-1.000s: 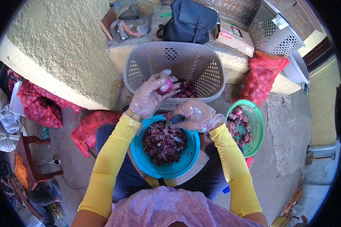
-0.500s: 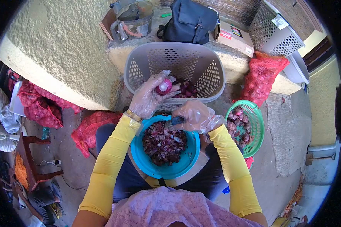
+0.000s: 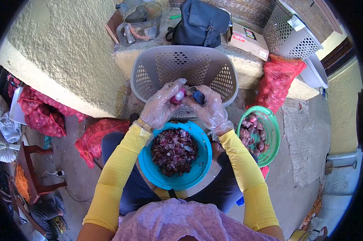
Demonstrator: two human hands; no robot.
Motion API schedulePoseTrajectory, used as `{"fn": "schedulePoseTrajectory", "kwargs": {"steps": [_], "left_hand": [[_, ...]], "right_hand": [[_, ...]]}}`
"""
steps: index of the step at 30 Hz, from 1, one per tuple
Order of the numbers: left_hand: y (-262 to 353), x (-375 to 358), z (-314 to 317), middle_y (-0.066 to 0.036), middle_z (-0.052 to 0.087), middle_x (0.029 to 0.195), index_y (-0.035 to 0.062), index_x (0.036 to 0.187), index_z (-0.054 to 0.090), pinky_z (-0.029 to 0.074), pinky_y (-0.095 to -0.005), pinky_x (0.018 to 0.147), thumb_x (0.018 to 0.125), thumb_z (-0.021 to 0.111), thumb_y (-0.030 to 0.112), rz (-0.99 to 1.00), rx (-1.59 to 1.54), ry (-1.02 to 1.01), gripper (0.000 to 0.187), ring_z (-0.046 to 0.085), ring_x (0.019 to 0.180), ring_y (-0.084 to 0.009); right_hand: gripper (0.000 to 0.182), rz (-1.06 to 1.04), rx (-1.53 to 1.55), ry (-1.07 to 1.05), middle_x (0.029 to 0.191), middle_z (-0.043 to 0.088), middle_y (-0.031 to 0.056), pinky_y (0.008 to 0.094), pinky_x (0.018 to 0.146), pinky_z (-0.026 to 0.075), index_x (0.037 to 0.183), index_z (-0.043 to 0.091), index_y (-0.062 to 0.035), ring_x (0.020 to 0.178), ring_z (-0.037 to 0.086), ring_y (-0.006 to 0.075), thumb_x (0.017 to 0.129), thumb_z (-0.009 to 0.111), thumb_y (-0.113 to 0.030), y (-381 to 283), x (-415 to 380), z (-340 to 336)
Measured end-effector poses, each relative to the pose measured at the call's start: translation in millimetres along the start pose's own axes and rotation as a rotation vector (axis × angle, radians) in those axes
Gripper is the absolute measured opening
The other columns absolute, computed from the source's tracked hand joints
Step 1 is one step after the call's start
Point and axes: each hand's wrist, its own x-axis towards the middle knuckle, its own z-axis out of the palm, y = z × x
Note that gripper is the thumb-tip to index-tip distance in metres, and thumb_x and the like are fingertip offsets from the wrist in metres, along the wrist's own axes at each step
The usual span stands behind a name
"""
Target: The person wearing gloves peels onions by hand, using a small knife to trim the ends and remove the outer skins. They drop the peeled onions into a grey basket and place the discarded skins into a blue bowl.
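Note:
My left hand, in a clear plastic glove, is closed around a peeled-looking red onion with a pale cut end. My right hand, also gloved, grips a small knife by its dark blue handle. The blade is mostly hidden and lies close to the onion. Both hands are over the near rim of a grey perforated basket. Below them, a blue basin between my knees holds a heap of onion skins.
On the right, a green basket holds onions, with a red mesh sack behind it. More red sacks lie to the left. A black backpack, a cardboard box and a clear bucket sit on the ledge.
My right hand has risen from above the basin to the onion, bringing the knife up to it. My left hand has turned and come slightly lower with the onion.

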Motion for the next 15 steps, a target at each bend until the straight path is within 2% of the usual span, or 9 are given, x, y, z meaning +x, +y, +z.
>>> {"fn": "schedulePoseTrajectory", "kwargs": {"steps": [2, 4, 6, 8, 12, 14, 15], "left_hand": [[-1.4, 0.2, -2.1, -0.009, 0.067, 0.121, 0.0045, 0.141, 0.059, 0.057, -0.0287, 0.091, 0.110, 0.060, 0.030, 0.006, -0.005, -0.024, 0.040, 0.063, 0.106, -0.0140], [1.3, -2.1, 5.4, -0.009, 0.066, 0.122, 0.0056, 0.142, 0.058, 0.057, -0.0291, 0.091, 0.110, 0.060, 0.031, -0.019, 0.015, 0.070, 0.040, 0.063, 0.106, -0.0143], [0.5, -1.2, 3.6, -0.009, 0.066, 0.123, 0.0058, 0.142, 0.058, 0.057, -0.0294, 0.091, 0.110, 0.060, 0.031, -0.025, 0.011, 0.079, 0.040, 0.064, 0.108, -0.0150], [1.1, -1.4, 1.8, -0.009, 0.066, 0.124, 0.0059, 0.142, 0.058, 0.057, -0.0297, 0.091, 0.110, 0.059, 0.031, -0.030, 0.010, 0.091, 0.040, 0.064, 0.110, -0.0157], [4.3, 0.7, 4.3, -0.010, 0.065, 0.125, 0.0047, 0.141, 0.058, 0.059, -0.0320, 0.092, 0.110, 0.060, 0.029, -0.008, -0.036, 0.112, 0.039, 0.065, 0.114, -0.0182], [5.6, 0.1, 6.7, -0.011, 0.065, 0.125, 0.0043, 0.140, 0.058, 0.059, -0.0330, 0.093, 0.110, 0.061, 0.029, 0.011, -0.049, 0.144, 0.039, 0.065, 0.115, -0.0191], [6.4, -0.9, 6.9, -0.011, 0.065, 0.126, 0.0037, 0.139, 0.058, 0.059, -0.0339, 0.095, 0.109, 0.061, 0.027, 0.006, -0.035, 0.122, 0.038, 0.065, 0.115, -0.0196]], "right_hand": [[0.028, 0.004, -0.052, -0.015, 0.092, 0.068, 0.0147, 0.0393, 0.078, 0.053, 0.111, 0.073, 0.0022, 0.080, 0.066, 0.0288, 0.091, 0.081, -0.015, -3.0, 0.5, -2.2], [0.025, -0.030, -0.052, -0.023, 0.090, 0.067, 0.0144, 0.0392, 0.077, 0.053, 0.108, 0.073, 0.0018, 0.079, 0.065, 0.0278, 0.091, 0.081, -0.015, -2.3, 0.8, -2.2], [0.023, -0.064, -0.053, -0.031, 0.088, 0.066, 0.0140, 0.0391, 0.075, 0.052, 0.105, 0.073, 0.0015, 0.077, 0.064, 0.0267, 0.091, 0.080, -0.015, 2.5, 0.1, -1.8], [0.021, 0.047, 0.109, -0.075, 0.084, 0.066, 0.0127, 0.0377, 0.076, 0.052, 0.101, 0.073, 0.0005, 0.077, 0.063, 0.0231, 0.090, 0.080, -0.016, 12.5, -1.6, 0.0], [0.022, 0.094, 0.016, -0.134, 0.083, 0.066, 0.0116, 0.0363, 0.076, 0.052, 0.098, 0.072, -0.0002, 0.078, 0.063, 0.0202, 0.089, 0.082, -0.017, 7.3, -1.1, -5.6], [0.024, 0.080, 0.157, 0.005, 0.085, 0.067, 0.0118, 0.0363, 0.077, 0.052, 0.100, 0.072, 0.0002, 0.079, 0.064, 0.0207, 0.089, 0.083, -0.019, 19.3, -1.1, 4.5], [0.024, 0.081, 0.156, 0.006, 0.085, 0.067, 0.0118, 0.0363, 0.077, 0.052, 0.100, 0.072, 0.0002, 0.079, 0.064, 0.0207, 0.089, 0.083, -0.019, 18.2, -0.7, 5.1]]}}
